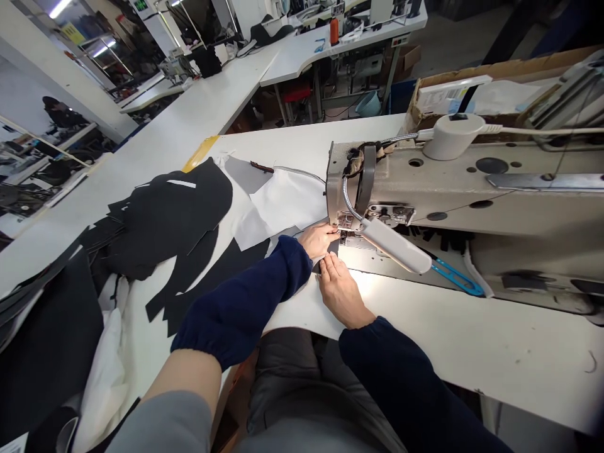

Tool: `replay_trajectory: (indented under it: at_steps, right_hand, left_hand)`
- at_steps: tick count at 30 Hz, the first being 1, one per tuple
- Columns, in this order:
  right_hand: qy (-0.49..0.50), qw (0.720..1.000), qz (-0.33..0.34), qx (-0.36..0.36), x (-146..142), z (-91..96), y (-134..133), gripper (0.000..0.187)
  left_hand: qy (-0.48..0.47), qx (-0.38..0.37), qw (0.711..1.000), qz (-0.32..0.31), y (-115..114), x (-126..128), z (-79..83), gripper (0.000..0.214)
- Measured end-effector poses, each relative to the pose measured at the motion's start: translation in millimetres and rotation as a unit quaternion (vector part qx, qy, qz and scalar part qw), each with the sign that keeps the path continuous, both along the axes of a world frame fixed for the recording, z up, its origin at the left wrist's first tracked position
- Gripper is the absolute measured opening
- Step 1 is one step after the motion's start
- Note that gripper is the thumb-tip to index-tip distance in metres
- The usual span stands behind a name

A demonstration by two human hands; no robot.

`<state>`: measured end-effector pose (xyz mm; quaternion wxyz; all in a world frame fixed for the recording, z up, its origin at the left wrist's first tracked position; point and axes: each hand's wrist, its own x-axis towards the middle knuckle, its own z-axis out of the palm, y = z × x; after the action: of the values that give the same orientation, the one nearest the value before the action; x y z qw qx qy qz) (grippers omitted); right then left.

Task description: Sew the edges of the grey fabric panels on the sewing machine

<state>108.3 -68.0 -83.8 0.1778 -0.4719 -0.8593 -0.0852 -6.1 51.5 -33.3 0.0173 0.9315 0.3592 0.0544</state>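
My left hand point(319, 241) is beside the presser foot of a sewing machine point(448, 179), its fingers closed on a small dark fabric piece point(333, 247). Just nearer to me, my right hand point(343, 289) grips the near edge of the same piece, fingers together and thumb hidden. The piece lies partly under the hands, so its full shape is hidden. White fabric point(287, 201) spreads beyond my left hand, with grey fabric around it. A lit lamp point(396, 245) hangs in front of the needle area.
Stacked black fabric pieces point(174, 207) cover the table to the left. A blue plastic tool point(457, 277) lies by the machine bed. Behind the machine stands a cardboard box point(415, 116). Farther back are more white tables point(292, 60), and a person point(61, 113) at far left.
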Motion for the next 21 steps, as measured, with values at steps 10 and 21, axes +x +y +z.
replay_trajectory:
  at_steps: [10, 21]
  right_hand:
    - [-0.008, 1.000, 0.003, 0.003, 0, 1.6, -3, 0.040]
    - [0.027, 0.999, 0.016, 0.003, 3, -0.2, -2, 0.039]
  left_hand:
    - [-0.009, 0.008, 1.000, -0.006, -4, 0, -2.1, 0.030]
    - [0.016, 0.041, 0.997, 0.071, -14, 6, -1.4, 0.028]
